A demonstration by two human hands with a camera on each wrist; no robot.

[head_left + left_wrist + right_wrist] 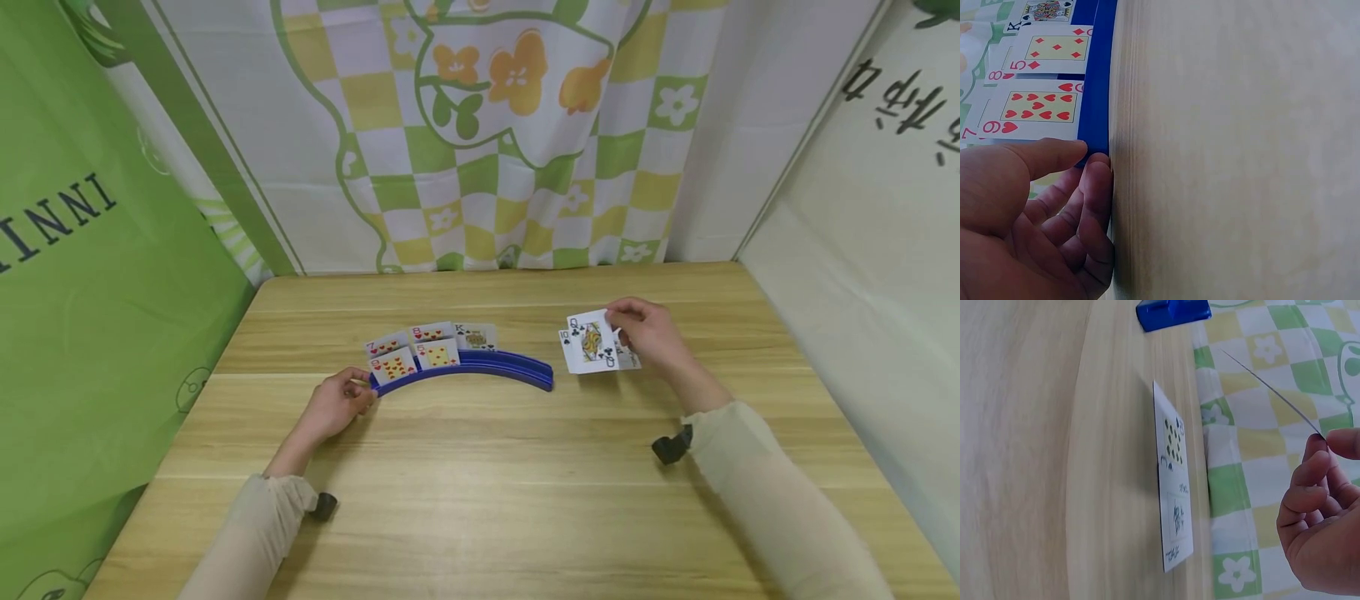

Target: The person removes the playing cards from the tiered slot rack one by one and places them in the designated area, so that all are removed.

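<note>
A curved blue card holder (510, 367) stands on the table, with a nine of hearts (393, 367), a five of diamonds (438, 354), a seven, an eight and a king (477, 337) upright in its left part. The left hand (337, 404) pinches the holder's left end; in the left wrist view its thumb and forefinger (1096, 165) are at the blue end (1099, 125). Pinched at a corner by the right hand (648, 333) is a queen of clubs (591, 342), seen edge-on in the right wrist view (1272, 390). Below it lie a ten (1174, 440) and another card (1177, 515).
The wooden table (480, 483) runs back to a patterned curtain (510, 200). A green cloth (97, 275) hangs at the left and a white one (862, 250) at the right. Dark wrist cameras (671, 446) sit at both sleeves.
</note>
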